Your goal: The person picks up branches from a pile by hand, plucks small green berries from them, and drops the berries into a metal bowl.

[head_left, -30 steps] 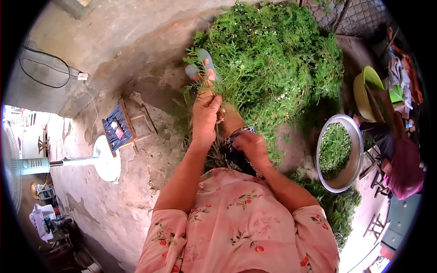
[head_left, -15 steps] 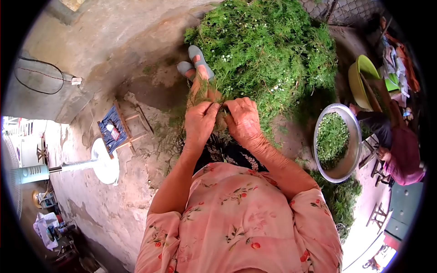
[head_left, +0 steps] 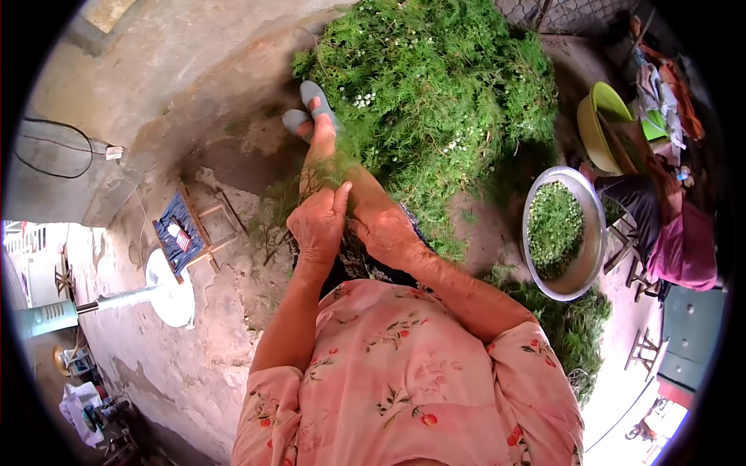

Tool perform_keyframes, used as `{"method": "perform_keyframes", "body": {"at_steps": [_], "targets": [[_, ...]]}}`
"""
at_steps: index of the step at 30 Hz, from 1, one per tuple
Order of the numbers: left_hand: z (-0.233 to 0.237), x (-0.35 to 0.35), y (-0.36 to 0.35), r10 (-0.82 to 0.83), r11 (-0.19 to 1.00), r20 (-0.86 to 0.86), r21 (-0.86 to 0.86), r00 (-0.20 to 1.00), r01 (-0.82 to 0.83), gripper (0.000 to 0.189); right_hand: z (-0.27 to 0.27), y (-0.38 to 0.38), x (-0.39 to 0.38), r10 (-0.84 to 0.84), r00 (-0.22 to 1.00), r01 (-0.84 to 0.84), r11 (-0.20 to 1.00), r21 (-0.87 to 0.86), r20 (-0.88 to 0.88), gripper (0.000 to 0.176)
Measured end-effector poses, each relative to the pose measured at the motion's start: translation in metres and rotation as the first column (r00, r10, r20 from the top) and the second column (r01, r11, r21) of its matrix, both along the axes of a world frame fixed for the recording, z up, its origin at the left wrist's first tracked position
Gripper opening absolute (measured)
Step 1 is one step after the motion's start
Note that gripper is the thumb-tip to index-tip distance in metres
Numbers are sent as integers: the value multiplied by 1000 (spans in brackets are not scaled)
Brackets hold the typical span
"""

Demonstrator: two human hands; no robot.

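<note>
My left hand [head_left: 317, 225] is closed over my lap, thumb pointing up, around the stems of a feathery green sprig [head_left: 314, 177]. The sprig's fronds spread past the hand in front of my bare leg. Close beside it on the right, my right hand [head_left: 387, 233] has its fingers curled in; whatever lies in them is hidden. A large heap of cut green branches with pale berries [head_left: 435, 93] lies on the ground beyond my knees. To my right stands a wide metal basin [head_left: 597, 233] holding small green pickings [head_left: 555, 229].
A co-worker in a pink top [head_left: 685, 248] sits at the right near a yellow-green tub [head_left: 594, 128]. More greenery [head_left: 567, 338] lies below the basin. On the left are a small wooden stool [head_left: 180, 233] with a packet on it and a standing fan [head_left: 50, 318].
My hands have come apart slightly and moved down and left, the right one lower toward my lap. The whole view has shifted a little left.
</note>
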State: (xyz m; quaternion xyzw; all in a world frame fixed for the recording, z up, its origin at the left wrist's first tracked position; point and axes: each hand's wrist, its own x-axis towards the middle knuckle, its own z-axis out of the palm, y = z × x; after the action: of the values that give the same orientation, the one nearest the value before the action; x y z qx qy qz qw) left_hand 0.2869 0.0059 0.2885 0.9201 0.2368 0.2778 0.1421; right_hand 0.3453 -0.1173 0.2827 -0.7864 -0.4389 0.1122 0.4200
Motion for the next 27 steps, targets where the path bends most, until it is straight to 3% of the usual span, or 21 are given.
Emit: {"method": "perform_keyframes", "body": {"at_steps": [1,3,7,10,12,19,21,27], "targets": [[-3,2,2,-2,1000,0,0,1000,2,37,1,0,-1,-2,1000,2,1000,0,0,14],[-8,5,7,-109,991,122,89,987,99,36,4,-2,-3,-39,974,34,999,-26,-223,19],[-5,12,8,-162,969,140,208,977,131,34,7,-10,-6,-42,959,60,997,54,-281,21],[0,19,0,-214,963,194,204,957,174,33,7,-18,-9,-84,907,137,985,101,-413,21],[5,24,-7,-257,953,180,210,949,218,30,16,-27,-9,-156,802,193,981,3,-577,23],[5,40,-17,-351,917,214,274,911,289,36,53,-52,-10,-224,737,233,970,-72,-637,24],[4,43,-21,-369,912,214,273,904,307,36,57,-56,-14,-179,436,290,956,-51,-882,24],[8,52,-24,-385,904,219,287,896,319,37,59,-69,-17,-149,437,308,951,-8,-887,28]]}}
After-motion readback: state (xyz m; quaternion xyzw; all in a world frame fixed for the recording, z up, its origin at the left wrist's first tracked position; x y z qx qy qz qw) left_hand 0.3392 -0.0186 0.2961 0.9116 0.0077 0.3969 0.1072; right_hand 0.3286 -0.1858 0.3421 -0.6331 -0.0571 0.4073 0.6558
